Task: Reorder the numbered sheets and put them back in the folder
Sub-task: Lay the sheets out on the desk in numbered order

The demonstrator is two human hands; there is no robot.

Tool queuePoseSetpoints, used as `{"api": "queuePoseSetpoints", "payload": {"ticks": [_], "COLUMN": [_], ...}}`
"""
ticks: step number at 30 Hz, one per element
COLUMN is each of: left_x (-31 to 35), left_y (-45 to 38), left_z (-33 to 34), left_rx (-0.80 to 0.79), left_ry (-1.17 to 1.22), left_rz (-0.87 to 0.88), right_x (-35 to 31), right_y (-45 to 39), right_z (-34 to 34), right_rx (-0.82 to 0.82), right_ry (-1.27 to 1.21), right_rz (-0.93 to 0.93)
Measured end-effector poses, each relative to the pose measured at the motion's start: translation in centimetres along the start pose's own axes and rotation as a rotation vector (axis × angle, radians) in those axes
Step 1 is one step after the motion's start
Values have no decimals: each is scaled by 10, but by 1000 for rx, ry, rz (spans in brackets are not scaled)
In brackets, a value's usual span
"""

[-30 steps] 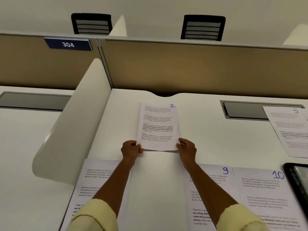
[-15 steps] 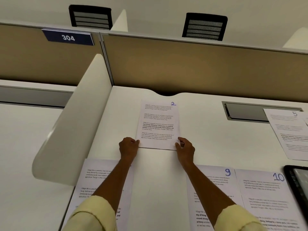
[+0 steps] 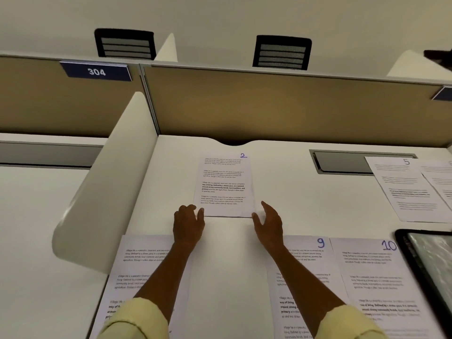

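Observation:
A printed sheet marked 2 (image 3: 223, 184) lies flat on the white desk (image 3: 288, 199), near its back edge. My left hand (image 3: 187, 223) sits at the sheet's near left corner with loosely curled fingers, holding nothing. My right hand (image 3: 269, 222) is at the near right corner, fingers spread and relaxed, just off the paper. Sheet 9 (image 3: 310, 263) and sheet 10 (image 3: 374, 277) lie in the near row to the right. An unnumbered-looking sheet (image 3: 137, 267) lies near left under my left forearm. Sheet 5 (image 3: 408, 189) lies at the far right.
A dark folder or tablet (image 3: 430, 263) sits at the right edge. A curved white side divider (image 3: 107, 196) bounds the desk on the left. A tan partition (image 3: 281, 106) closes the back. A grey cable hatch (image 3: 342, 162) is set into the desk.
Both hands pushed sheet 2 a little farther back on the desk, then let go of its near corners and opened beside it.

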State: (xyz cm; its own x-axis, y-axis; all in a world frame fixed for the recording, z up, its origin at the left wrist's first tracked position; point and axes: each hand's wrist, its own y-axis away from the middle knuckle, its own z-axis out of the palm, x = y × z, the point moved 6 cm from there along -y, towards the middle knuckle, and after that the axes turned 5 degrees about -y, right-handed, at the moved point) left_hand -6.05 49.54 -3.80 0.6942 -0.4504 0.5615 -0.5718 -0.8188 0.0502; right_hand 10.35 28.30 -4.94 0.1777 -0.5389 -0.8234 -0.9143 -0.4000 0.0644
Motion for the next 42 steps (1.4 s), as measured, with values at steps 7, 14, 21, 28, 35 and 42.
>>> {"api": "queuePoseSetpoints", "payload": {"ticks": [7,14,21,28,35,42], "left_x": [31,69,119,168,218,280], "left_y": [47,82,124,190,266,331], "left_z": [33,67,99,124,152,189], "left_rx": [10,-100,-180,-200,-226,-267], "left_ry": [-219,-291,-337,-360,-369,-399], "left_rz": [290,423,526,605,664,742], "right_x": [15,37,72,118,166,215], "right_y": [32,57,86,122,165,198], "right_z": [-21,-61,-124,-189,-259,-337], "right_rx": [-63,-76,30,62,96,115], "right_ry": [311,489,549,595,579,613], "right_rz": [-75,-83,-93,-20,16,101]}}
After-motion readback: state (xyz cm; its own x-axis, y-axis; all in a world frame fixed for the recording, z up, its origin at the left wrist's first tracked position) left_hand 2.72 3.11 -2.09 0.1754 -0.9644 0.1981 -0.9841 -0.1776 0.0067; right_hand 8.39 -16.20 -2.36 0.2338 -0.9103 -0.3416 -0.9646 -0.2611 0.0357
